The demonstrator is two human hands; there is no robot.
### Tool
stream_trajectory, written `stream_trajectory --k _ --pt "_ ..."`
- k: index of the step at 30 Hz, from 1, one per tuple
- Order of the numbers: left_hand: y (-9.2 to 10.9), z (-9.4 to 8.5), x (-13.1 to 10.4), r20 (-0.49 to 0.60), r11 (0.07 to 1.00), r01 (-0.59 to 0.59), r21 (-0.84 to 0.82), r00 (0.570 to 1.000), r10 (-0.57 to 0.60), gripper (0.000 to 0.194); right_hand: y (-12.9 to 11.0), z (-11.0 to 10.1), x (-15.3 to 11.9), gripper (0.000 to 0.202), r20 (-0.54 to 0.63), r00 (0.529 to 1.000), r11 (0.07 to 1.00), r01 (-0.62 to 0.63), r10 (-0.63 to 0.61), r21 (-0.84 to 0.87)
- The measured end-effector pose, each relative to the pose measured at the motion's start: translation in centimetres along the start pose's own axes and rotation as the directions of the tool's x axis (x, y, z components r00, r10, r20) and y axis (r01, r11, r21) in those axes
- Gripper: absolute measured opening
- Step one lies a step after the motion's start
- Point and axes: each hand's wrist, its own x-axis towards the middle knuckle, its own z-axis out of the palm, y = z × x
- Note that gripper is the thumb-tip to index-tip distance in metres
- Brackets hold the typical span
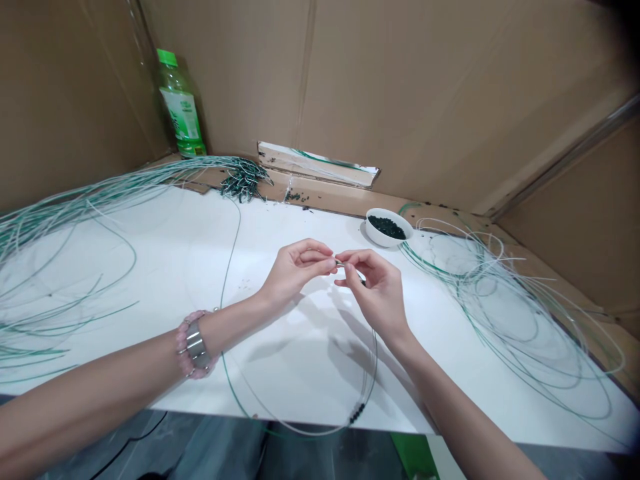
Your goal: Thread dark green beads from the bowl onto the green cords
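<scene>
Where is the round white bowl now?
In the head view, the round white bowl of dark beads sits right of centre, beyond the right hand, beside loosely coiled green and white strands.

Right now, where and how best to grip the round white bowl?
Likely pinch the round white bowl by its left rim, coming from the left: the rim stands exposed above the dark beads, while looped green and white strands crowd its right side.

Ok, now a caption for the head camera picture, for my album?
Left fingers and right fingers pinch a thin strand before a bowl of dark bits.
</scene>
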Motion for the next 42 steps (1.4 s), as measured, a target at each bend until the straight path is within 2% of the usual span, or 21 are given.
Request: stream_trajectory --k 7,13,18,30,37,42 --pt "0.09 0.00 0.01 0.003 1.000 -0.014 0.028 1.000 0.014 0.022 0.09 -0.04 0.03 0.008 0.001 1.000 1.000 0.004 -0.004 0.000" --pt "0.26 -0.10 -0.17 0.012 0.993 -0.082 0.084 0.997 0.081 0.023 0.51 -0.02 -0.15 0.003 -0.008 0.995 0.986 0.099 -0.101 -0.134" --pt "0.27 0.01 -0.34 0.005 0.986 -0.117 0.118 0.993 0.117 0.022 0.65 0.03 -0.26 0.004 0.000 0.991 0.978 0.131 -0.133 -0.160" --pt "0.30 0.12 -0.50 -0.005 0.983 -0.139 0.124 0.990 0.141 0.018 0.48 0.22 -0.19 0.007 -0.012 0.998 0.998 0.054 -0.054 -0.037" --pt "0.44 0.10 -0.29 -0.022 0.976 -0.117 0.185 0.992 0.123 0.009 0.44 0.24 -0.23 0.007 -0.013 0.998 0.994 0.055 -0.057 -0.089" --pt "0.45 0.09 -0.17 -0.018 0.988 -0.054 0.144 0.998 0.057 0.012 0.48 0.13 -0.15 0.008 -0.023 0.998 0.992 0.047 -0.050 -0.120"
